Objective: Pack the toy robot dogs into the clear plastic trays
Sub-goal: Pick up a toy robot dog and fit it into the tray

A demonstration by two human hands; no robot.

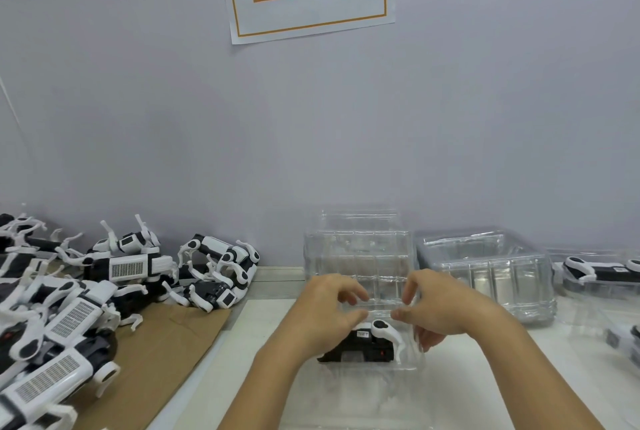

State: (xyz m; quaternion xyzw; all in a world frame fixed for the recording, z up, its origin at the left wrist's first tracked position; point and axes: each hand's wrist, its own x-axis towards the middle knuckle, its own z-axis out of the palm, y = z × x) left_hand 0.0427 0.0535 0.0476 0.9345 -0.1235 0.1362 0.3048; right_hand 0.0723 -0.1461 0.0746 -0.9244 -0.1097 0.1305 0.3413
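Both hands are up front over the table, fingers loosely curled and not really grabbing anything as far as I can see. The left hand and right hand hover close together, thumbs nearly pointing at each other, just above a toy robot dog. That dog sits in a clear tray right under and between the hands, black body with a white leg sticking out on the right-hand side. Just beyond the fingertips there's a stack of empty clear trays, and another stack out past the right hand. Way off to the left of the left hand is a big pile of loose robot dogs lying on brown cardboard. Further right of the right hand, a packed dog lies in its tray.
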